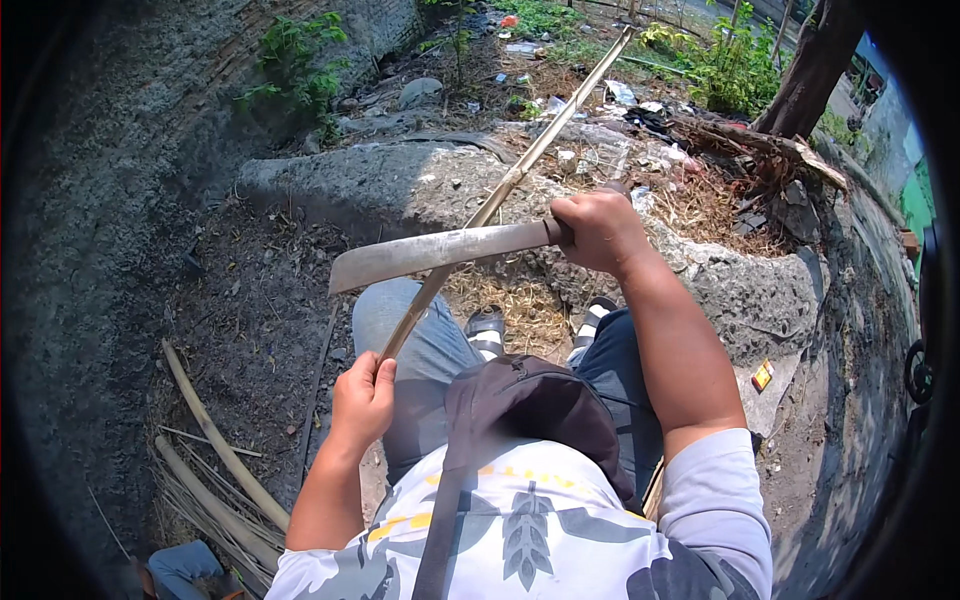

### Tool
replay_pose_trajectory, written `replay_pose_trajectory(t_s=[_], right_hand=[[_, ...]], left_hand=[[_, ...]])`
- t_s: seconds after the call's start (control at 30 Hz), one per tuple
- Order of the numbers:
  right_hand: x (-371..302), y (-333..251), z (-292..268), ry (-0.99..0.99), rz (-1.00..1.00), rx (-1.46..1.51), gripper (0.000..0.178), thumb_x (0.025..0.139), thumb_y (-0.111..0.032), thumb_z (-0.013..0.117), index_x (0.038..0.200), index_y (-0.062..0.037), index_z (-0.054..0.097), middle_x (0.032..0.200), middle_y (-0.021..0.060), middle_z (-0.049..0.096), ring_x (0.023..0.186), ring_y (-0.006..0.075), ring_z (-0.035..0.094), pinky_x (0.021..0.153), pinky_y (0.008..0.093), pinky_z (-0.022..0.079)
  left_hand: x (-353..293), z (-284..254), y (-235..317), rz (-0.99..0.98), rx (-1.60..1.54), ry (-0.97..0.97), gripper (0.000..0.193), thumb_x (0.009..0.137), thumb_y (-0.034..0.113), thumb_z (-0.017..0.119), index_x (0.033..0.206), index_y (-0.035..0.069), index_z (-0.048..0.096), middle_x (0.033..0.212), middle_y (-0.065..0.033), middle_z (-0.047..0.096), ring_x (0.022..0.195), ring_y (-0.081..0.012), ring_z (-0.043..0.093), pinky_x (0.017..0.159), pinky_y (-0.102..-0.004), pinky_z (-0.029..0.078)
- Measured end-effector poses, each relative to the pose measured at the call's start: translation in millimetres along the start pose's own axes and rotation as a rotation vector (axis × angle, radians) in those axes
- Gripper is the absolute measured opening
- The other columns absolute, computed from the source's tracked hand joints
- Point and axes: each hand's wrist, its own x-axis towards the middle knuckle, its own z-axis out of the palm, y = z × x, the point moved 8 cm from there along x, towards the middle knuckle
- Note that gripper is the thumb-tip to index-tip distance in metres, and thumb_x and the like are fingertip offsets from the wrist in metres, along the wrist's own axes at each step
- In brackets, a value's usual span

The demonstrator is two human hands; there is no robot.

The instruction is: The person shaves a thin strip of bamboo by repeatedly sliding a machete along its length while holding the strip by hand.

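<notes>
My left hand (361, 402) is closed round the near end of a long, narrow strip of split bamboo or wood (545, 150). The strip slants up and away to the right, over the stone ledge. In my right hand (602, 232) is the dark handle of a machete (405, 258). Its broad grey blade points left and crosses over the strip, a little beyond my left hand. Whether the edge touches the strip, I cannot tell.
A low stone ledge (350, 185) runs ahead of my feet, with litter and dry straw behind it. Several long strips and poles (215, 440) lie at the lower left, near a person's jeans (188, 568). A rough wall (120, 220) stands left; a tree trunk (812, 75) rises far right.
</notes>
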Motion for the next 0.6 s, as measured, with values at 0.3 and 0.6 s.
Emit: replay_pose_trajectory(t_s=[0.3, 0.6], right_hand=[[-14.7, 60.6, 10.0, -0.209, 0.551, 0.011, 0.011, 0.086, -0.02, 0.067, 0.094, -0.0125, 0.069, 0.092, 0.0152, 0.074, 0.09, 0.0382, 0.072, 0.081, 0.0495, 0.057], [1.7, 10.3, 0.7, 0.006, 0.055, -0.046, 0.016, 0.075, -0.019, 0.075, 0.083, -0.0131, 0.063, 0.078, 0.0095, 0.071, 0.078, 0.0335, 0.072, 0.072, 0.0463, 0.055]], left_hand=[[-1.3, 3.7, 2.4, 0.01, -0.043, 0.015, 0.027, 0.104, 0.022, 0.061, 0.089, 0.0, 0.062, 0.064, -0.0135, 0.059, 0.056, -0.0232, 0.056, 0.056, -0.0388, 0.044], [3.4, 8.3, -6.0, -0.001, -0.096, -0.044, 0.028, 0.104, 0.022, 0.061, 0.088, 0.0, 0.061, 0.063, -0.0079, 0.057, 0.057, -0.0153, 0.052, 0.055, -0.0356, 0.042]])
